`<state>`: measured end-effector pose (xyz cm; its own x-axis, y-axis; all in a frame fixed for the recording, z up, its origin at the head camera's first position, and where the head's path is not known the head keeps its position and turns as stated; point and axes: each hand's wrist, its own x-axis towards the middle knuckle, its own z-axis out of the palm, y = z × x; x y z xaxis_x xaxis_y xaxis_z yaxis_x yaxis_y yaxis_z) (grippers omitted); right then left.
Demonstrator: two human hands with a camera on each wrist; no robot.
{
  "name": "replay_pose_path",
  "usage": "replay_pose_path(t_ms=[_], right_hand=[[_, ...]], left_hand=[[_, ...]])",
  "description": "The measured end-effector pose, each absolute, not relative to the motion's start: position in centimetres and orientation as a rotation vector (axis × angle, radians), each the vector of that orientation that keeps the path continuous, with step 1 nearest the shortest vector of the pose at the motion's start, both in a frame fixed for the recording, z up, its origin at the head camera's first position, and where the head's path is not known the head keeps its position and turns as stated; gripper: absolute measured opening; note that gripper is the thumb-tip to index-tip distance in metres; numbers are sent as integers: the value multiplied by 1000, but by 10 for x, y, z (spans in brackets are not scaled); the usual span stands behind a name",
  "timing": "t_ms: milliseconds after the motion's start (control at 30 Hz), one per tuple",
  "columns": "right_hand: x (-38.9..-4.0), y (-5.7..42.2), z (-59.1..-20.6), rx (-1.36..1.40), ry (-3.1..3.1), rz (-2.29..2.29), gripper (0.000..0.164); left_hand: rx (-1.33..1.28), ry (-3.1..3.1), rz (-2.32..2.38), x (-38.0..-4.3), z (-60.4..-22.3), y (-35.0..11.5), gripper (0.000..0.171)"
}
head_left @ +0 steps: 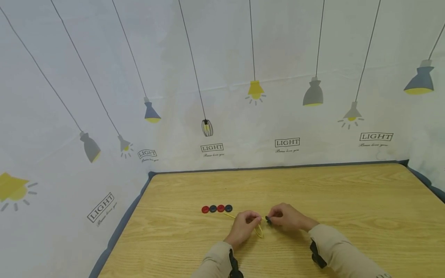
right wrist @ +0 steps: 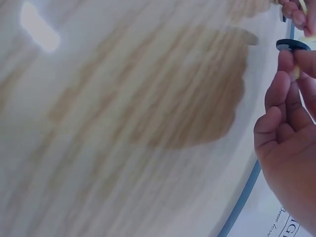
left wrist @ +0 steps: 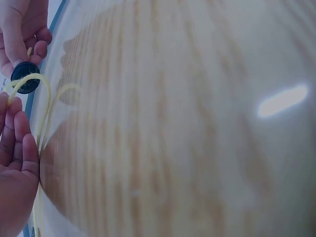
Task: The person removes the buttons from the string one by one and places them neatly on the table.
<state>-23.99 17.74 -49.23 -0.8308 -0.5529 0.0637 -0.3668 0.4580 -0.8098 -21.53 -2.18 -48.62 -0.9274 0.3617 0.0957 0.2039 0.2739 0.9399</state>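
In the head view my left hand (head_left: pixel 243 227) pinches a thin yellow cord (head_left: pixel 259 234) between thumb and fingers. My right hand (head_left: pixel 288 217) faces it just to the right, holding a black button (head_left: pixel 268 220) by thumb and fingertips. The left wrist view shows the cord (left wrist: pixel 48 101) looping from the left fingers across the face of the button (left wrist: pixel 24 68). A short bit of yellow shows behind the button (right wrist: pixel 292 43), between the right fingers, in the right wrist view. Both hands are low over the wooden table (head_left: pixel 347 200).
Several red and dark buttons lie in a row left of the hands, a red button (head_left: pixel 205 209) at the left end and a dark button (head_left: pixel 228 208) at the right. A white curtain (head_left: pixel 236 127) printed with lamps stands behind the table.
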Motion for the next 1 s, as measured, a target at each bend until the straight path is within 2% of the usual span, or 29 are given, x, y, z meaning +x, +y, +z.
replay_pose_path(t_ms=[167,333,667,867,1000], right_hand=[[-240,178,-488,-781,2453,-1367,10],[-239,178,-485,-772,2452,-1385,10],[-239,175,-489,-796,2411,-1472,10],[-239,173,-489,-797,2404,-1496,9],[-238,173,-489,-795,2400,-1510,9]], left_hand=[[543,2413,1668,-225,-505,-22,14],[583,2406,1635,-231,-514,-20,21],[647,2416,1704,-225,-509,-12,31],[628,2408,1736,-212,-485,-11,31],[626,2423,1729,-218,-497,-10,28]])
